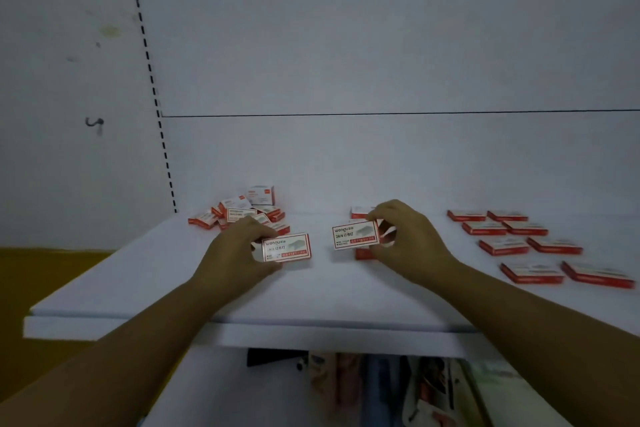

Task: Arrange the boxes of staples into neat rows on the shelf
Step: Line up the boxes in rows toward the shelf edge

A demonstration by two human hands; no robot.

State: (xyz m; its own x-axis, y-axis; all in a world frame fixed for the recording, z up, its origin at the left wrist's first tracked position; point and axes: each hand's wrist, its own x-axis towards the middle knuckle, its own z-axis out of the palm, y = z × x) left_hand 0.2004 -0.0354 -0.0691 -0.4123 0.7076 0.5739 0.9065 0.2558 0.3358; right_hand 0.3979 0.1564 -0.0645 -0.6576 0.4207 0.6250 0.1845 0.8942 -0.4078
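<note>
With each hand's grip pinching one red-and-white cardboard staple box, left hand (239, 246) on one box (287, 247) and right hand (405, 236) on another (355, 235), I would set them flat, edges squared with the tidy rows (519, 246) on the white shelf (207, 288).

Shelf (173, 281): smooth matt white board. Staple boxes (356, 234): printed cardboard, slight sheen.

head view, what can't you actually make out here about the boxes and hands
- Boxes behind the right hand: mostly covered by it and its held box.
- Pile of boxes: count unclear, overlapping, partly behind the left hand.
- Arranged boxes: print blurred.
- Items under the shelf: dark, hidden by its edge.
</note>
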